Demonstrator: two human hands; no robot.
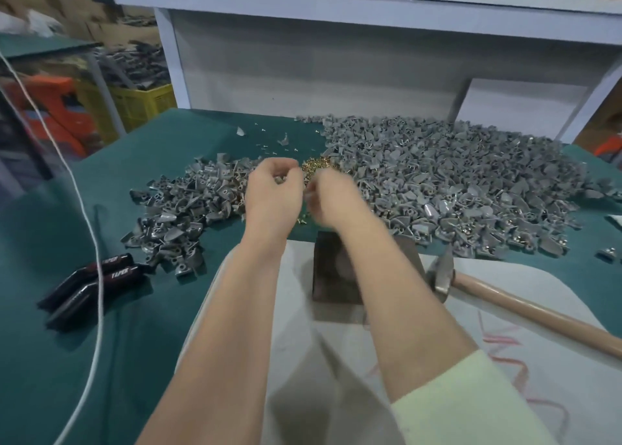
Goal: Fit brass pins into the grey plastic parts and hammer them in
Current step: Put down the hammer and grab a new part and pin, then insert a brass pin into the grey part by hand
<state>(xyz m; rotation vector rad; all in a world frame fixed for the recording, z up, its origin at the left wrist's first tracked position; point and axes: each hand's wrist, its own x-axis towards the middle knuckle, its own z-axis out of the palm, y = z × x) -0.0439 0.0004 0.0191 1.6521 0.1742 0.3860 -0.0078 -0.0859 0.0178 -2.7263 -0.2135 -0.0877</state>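
Note:
Both hands are raised together over the middle of the green table. My left hand (pixel 274 192) has its fingers curled round a small grey plastic part (pixel 280 178). My right hand (pixel 331 198) is blurred, its fingers bent toward the left hand; what it pinches cannot be made out. Just behind the hands lies a small heap of brass pins (pixel 316 166). A big pile of grey plastic parts (pixel 454 182) spreads to the right, and a smaller pile (pixel 188 209) lies to the left. A dark metal block (pixel 336 276) sits under my right forearm. The hammer (pixel 447 279) lies at the right, untouched.
White cloth (pixel 505 310) covers the table's near edge. Two black TAPIER-marked items (pixel 91 286) lie at the left, with a white cord (pixel 97 276) running across them. A few loose pins (pixel 269 146) are scattered behind. A white shelf unit (pixel 303 57) backs the table.

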